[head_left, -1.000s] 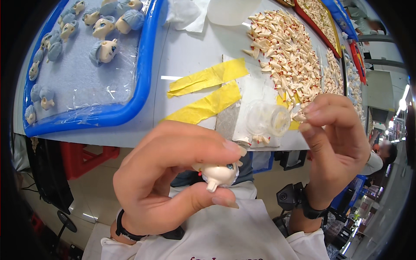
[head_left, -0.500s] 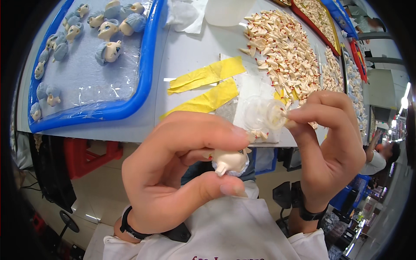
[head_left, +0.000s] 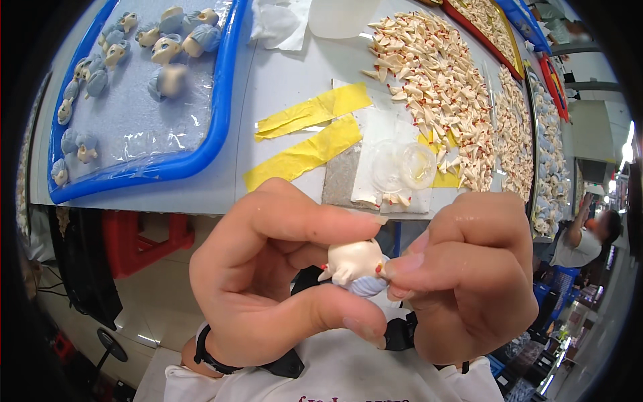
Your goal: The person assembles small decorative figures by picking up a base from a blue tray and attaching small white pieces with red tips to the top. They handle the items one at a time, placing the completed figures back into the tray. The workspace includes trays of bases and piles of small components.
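Observation:
My left hand grips a small cream doll head with pale blue hair between thumb and forefinger, above my lap and in front of the table edge. From the right, my right hand meets it, thumb and forefinger pinched on a tiny cream ear piece with a red end. That piece touches the side of the head; most of it is hidden by the fingertips. Another pointed ear shows on the head's left side. Two clear shallow dishes rest on white paper just beyond my hands.
A blue-rimmed tray with several blue-haired doll heads stands at the left. Cream pointed pieces with red ends lie in a large pile at the right. Yellow tape strips cross the table middle. A red stool stands below, left.
My right hand has come from the clear dishes down and left to the doll head, bringing the ear piece against it. The left hand keeps its hold, with the head turned slightly.

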Action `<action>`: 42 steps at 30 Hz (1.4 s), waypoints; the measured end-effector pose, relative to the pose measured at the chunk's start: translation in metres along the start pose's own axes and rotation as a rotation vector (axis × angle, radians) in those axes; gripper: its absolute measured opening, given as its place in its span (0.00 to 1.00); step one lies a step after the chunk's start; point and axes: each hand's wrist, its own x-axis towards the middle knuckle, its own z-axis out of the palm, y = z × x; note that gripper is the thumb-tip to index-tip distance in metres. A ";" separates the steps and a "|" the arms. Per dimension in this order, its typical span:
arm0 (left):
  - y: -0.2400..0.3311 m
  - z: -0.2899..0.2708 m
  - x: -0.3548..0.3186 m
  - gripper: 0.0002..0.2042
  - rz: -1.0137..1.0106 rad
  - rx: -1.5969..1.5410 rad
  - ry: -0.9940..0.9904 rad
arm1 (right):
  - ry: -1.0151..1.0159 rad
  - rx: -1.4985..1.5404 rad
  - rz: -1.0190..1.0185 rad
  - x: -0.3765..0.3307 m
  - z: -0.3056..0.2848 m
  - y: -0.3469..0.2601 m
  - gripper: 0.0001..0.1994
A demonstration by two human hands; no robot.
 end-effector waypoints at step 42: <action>0.091 -0.129 0.044 0.22 -0.042 1.589 0.223 | 0.015 -1.100 0.499 -0.080 -0.233 0.121 0.17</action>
